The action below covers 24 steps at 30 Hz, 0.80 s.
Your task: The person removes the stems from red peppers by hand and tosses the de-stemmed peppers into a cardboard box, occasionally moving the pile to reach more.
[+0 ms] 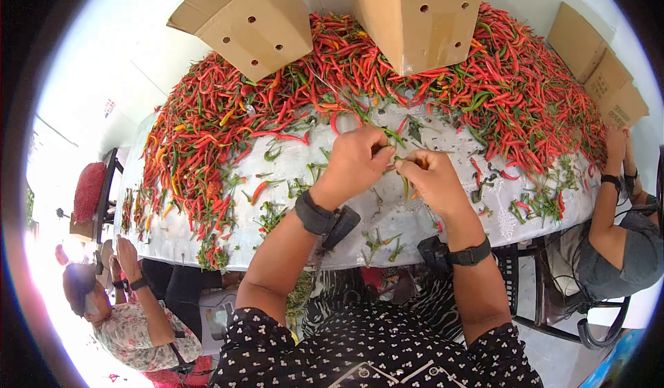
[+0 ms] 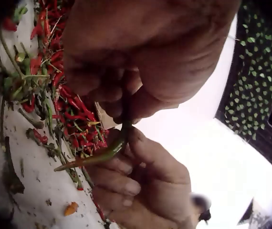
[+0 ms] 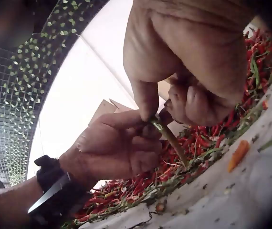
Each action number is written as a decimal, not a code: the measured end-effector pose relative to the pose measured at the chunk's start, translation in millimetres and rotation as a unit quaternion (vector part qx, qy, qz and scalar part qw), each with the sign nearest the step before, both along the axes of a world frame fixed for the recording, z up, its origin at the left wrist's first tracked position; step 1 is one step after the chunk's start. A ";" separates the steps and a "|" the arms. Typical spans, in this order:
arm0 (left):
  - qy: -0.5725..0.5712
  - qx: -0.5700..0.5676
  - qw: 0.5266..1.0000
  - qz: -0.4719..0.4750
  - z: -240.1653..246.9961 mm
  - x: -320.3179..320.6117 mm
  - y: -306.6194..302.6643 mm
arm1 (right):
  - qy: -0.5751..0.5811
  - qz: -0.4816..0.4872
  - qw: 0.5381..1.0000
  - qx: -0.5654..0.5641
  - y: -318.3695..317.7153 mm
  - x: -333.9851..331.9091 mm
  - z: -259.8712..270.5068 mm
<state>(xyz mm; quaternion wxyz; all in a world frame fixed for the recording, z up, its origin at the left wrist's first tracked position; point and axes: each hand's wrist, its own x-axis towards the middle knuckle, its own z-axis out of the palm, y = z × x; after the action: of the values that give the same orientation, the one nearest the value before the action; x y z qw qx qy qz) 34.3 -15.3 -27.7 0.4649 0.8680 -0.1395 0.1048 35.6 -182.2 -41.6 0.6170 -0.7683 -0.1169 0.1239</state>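
Observation:
Over the table, my two hands meet fingertip to fingertip around one green-brown chili pepper [image 2: 105, 155]. The left hand [image 1: 353, 163] pinches it at its stem end between thumb and fingers. From the other side, the right hand [image 1: 436, 180] pinches the same end. In the right wrist view the pod [image 3: 173, 142] slants down from the joined fingertips, its tip pointing toward the table. Fingers hide most of the stem. Just past the left hand lie a curved red chili [image 1: 335, 124] and green stems.
A large heap of red chilies [image 1: 207, 104] curves round the table's far side. Two cardboard boxes [image 1: 252, 35] stand over it. Loose stems [image 1: 377, 243] litter the white tablecloth [image 1: 332, 229] nearby. One person [image 1: 131, 305] sits at left, another [image 1: 615, 243] at right.

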 end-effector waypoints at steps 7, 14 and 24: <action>-0.034 0.137 0.987 -0.076 4.7 16.6 15.3 | 0.174 -0.072 0.934 0.305 -15.1 11.5 -4.8; -0.130 0.306 0.942 -0.039 -16.1 59.9 6.3 | 0.252 -0.033 0.878 0.406 -23.0 21.0 -16.3; -0.033 0.284 0.957 -0.055 -15.2 46.4 13.8 | 0.249 -0.087 0.890 0.372 -12.1 11.5 -1.2</action>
<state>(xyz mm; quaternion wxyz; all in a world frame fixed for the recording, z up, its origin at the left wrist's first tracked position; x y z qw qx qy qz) 80.7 -1.5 -42.9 0.1993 0.9514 -0.2260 0.0635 47.2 -194.3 -42.8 0.8750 -0.4333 0.0702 0.2042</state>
